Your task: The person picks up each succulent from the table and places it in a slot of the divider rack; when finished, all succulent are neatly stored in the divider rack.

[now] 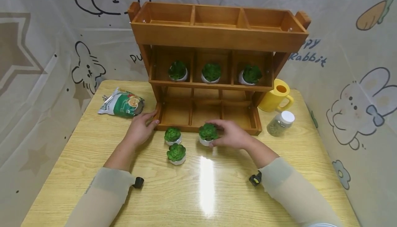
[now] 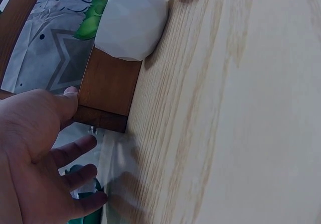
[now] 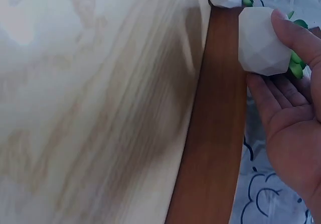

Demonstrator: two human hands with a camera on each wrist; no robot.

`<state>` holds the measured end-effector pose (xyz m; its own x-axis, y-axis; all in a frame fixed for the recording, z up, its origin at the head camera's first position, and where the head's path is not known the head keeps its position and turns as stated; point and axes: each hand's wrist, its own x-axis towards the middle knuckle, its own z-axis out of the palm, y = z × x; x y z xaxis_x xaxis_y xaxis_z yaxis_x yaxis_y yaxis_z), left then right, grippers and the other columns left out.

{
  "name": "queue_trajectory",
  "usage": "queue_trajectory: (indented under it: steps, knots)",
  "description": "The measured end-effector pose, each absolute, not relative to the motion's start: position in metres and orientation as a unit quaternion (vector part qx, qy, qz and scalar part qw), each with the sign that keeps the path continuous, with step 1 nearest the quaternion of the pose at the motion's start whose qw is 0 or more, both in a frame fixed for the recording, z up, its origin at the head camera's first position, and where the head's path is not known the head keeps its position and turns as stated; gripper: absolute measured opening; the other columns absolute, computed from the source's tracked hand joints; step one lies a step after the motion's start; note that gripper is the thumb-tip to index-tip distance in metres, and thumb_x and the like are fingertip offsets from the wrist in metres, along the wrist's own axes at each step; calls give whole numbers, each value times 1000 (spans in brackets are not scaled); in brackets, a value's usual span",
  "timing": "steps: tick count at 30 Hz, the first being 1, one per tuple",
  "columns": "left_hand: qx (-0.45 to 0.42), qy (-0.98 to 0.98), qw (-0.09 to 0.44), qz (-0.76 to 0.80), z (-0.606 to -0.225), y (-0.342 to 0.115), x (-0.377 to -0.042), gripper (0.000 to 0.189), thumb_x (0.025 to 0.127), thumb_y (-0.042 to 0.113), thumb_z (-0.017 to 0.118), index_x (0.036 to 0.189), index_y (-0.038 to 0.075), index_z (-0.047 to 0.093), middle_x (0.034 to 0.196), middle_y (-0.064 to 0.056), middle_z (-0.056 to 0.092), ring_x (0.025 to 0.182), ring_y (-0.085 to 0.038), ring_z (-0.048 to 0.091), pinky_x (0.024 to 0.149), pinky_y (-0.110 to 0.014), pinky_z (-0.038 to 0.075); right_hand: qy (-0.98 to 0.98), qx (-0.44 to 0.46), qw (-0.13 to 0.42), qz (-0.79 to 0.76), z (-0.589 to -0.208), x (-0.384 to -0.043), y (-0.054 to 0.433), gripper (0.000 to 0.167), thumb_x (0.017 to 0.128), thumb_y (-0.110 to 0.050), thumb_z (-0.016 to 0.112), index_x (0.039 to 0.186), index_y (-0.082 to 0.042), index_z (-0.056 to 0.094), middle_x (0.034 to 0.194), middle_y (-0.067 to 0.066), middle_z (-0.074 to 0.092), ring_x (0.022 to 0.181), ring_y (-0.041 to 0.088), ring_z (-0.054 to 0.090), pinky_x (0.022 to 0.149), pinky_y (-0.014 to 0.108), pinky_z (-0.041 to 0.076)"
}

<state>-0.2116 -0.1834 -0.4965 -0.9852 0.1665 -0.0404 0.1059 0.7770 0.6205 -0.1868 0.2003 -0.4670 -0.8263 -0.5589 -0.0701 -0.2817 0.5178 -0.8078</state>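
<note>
My right hand (image 1: 232,134) holds a small potted succulent (image 1: 207,132) just before the shelf's front edge; its white faceted pot (image 3: 263,40) is between thumb and fingers in the right wrist view. At the lower left corner of the wooden three-tier shelf (image 1: 217,33), my left hand (image 1: 141,128) rests with the thumb against the wood. Its other visible fingers (image 2: 83,179) extend loosely, apart from the shelf, in the left wrist view. Two more potted succulents, one nearer the shelf (image 1: 172,135) and one closer to me (image 1: 176,154), stand on the table between the hands.
Three potted succulents, left (image 1: 178,70), centre (image 1: 211,72) and right (image 1: 250,74), occupy the middle tier. A green and white snack bag (image 1: 122,103) lies left of the shelf. On the right stand a yellow mug (image 1: 273,97) and a white-lidded jar (image 1: 280,123). Printed cloth surrounds the wooden table (image 1: 242,199).
</note>
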Motion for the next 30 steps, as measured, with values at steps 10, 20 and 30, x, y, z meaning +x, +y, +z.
queue_trajectory:
  steps: [10, 20, 30]
  knots:
    - [67, 941, 50, 327, -498, -186, -209, 54, 109, 35, 56, 158, 15, 47, 151, -21, 50, 144, -48, 35, 118, -63, 29, 848, -231, 155, -451, -455, -188, 225, 77, 77, -18, 95, 145, -15, 59, 128, 3, 68, 115, 22, 67, 92, 33, 59]
    - [68, 942, 48, 326, -497, -184, -210, 53, 109, 34, 56, 157, 14, 48, 151, -22, 51, 144, -48, 36, 118, -63, 29, 856, -198, 131, -459, -446, -192, 251, 79, 78, -19, 94, 147, -12, 57, 131, 7, 67, 122, 27, 66, 101, 44, 55]
    - [65, 942, 49, 326, -495, -182, -210, 53, 109, 33, 56, 158, 14, 47, 150, -22, 51, 143, -48, 36, 117, -63, 30, 871, -164, 117, -449, -448, -204, 276, 79, 80, -23, 93, 149, -14, 54, 138, 11, 63, 131, 32, 60, 105, 46, 52]
